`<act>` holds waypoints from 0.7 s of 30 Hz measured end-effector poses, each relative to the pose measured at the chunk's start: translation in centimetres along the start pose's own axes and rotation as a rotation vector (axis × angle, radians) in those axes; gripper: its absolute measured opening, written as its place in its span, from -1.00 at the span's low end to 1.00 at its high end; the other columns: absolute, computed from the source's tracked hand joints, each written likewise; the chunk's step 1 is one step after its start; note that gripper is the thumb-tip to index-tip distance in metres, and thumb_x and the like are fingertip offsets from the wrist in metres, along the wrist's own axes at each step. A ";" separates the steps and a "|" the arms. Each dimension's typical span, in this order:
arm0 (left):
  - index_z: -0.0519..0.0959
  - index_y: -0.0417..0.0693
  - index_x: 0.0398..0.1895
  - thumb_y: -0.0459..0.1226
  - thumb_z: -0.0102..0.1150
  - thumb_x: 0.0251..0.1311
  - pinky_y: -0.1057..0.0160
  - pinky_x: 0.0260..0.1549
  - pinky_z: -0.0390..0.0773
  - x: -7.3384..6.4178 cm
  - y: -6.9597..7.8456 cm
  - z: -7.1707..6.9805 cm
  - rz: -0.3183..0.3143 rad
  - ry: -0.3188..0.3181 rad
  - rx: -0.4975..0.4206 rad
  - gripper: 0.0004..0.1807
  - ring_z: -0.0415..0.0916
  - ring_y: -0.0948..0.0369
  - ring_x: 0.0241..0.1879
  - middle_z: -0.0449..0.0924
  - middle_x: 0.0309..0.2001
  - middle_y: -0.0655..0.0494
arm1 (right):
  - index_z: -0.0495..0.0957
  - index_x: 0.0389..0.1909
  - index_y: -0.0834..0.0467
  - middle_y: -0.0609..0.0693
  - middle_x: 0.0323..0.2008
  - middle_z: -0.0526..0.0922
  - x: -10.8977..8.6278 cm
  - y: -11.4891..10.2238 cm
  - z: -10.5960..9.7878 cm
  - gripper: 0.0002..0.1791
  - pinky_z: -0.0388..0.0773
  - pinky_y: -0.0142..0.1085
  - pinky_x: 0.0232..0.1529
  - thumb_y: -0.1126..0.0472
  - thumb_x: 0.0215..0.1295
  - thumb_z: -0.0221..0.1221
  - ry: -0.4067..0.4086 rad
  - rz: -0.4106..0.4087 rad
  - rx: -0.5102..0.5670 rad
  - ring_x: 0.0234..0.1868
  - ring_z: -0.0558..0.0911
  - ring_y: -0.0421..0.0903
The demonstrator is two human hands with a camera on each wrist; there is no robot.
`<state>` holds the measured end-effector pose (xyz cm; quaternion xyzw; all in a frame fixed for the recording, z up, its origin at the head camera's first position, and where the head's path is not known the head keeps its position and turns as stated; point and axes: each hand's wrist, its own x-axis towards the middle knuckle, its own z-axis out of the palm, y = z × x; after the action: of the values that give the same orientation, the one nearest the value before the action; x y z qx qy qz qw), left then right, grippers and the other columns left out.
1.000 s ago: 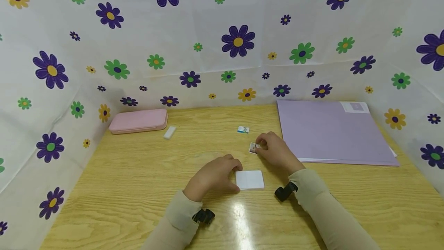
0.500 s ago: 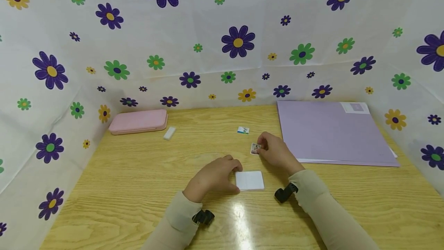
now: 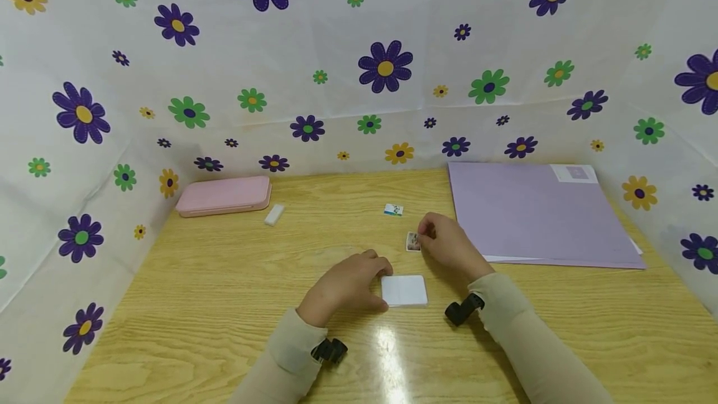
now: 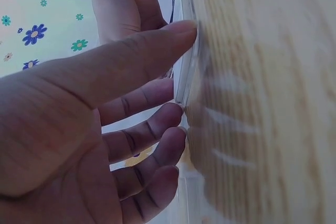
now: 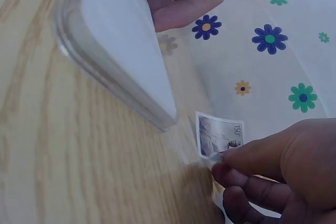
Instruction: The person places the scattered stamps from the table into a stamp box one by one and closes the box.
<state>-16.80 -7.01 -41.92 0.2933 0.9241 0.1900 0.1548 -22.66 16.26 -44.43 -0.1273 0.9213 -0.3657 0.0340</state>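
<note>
In the head view, a small flat white box [image 3: 404, 290] with clear edges lies on the table [image 3: 224, 304]. My left hand [image 3: 346, 283] holds its left end, thumb on the near edge and fingers on the far edge; the left wrist view shows the thumb [image 4: 181, 32] against that edge. Beyond the box, my right hand [image 3: 447, 243] pinches a postage stamp [image 3: 412, 241] by its right side between thumb and forefinger. Up close in the right wrist view, the stamp [image 5: 218, 132] has a white border, a greyish picture and the number 150.
A small blue, white and green stamp-like piece [image 3: 393, 209] lies farther back. At the back left are a pink case [image 3: 224, 196] and a white eraser-like block [image 3: 274, 214]. A large purple folder [image 3: 544, 214] covers the back right. Flowered cloth [image 3: 336, 80] hangs behind.
The stamp has shifted slightly right and toward me, and now stands straighter in the right hand's pinch. The left hand and the white box have stayed in place.
</note>
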 end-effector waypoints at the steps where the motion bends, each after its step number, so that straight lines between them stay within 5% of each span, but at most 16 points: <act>1: 0.59 0.04 0.04 -0.10 0.56 -0.04 0.29 -0.16 0.47 0.0 0.0 0.0 0.000 0.002 -0.001 -0.46 0.41 0.29 -0.24 0.48 -0.10 0.22 | 0.52 -0.28 0.22 0.02 -0.36 0.54 0.0 0.0 -0.1 -0.95 0.44 -0.16 -0.24 0.35 0.33 0.22 -0.005 -0.002 0.014 -0.31 0.49 -0.04; 13: 0.61 0.02 0.05 -0.08 0.56 -0.05 0.30 -0.16 0.48 0.1 0.3 -0.3 -0.007 0.002 0.034 -0.44 0.42 0.31 -0.24 0.49 -0.10 0.22 | 0.56 -0.30 0.21 0.02 -0.40 0.59 0.0 -0.6 -0.9 -0.93 0.52 -0.25 -0.42 0.31 0.32 0.26 -0.055 0.000 0.153 -0.40 0.53 -0.07; 21: 0.61 0.01 0.05 -0.08 0.57 -0.05 0.30 -0.16 0.47 0.1 0.4 -0.3 -0.012 0.001 0.037 -0.44 0.41 0.31 -0.26 0.49 -0.10 0.21 | 0.60 -0.33 0.20 0.02 -0.40 0.60 -0.3 -1.6 -1.6 -0.94 0.49 -0.25 -0.36 0.29 0.33 0.26 -0.060 -0.023 0.177 -0.38 0.52 -0.07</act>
<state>-16.82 -6.75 -41.53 0.2906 0.9292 0.1724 0.1499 -22.23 16.26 -42.16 -0.1453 0.8824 -0.4423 0.0683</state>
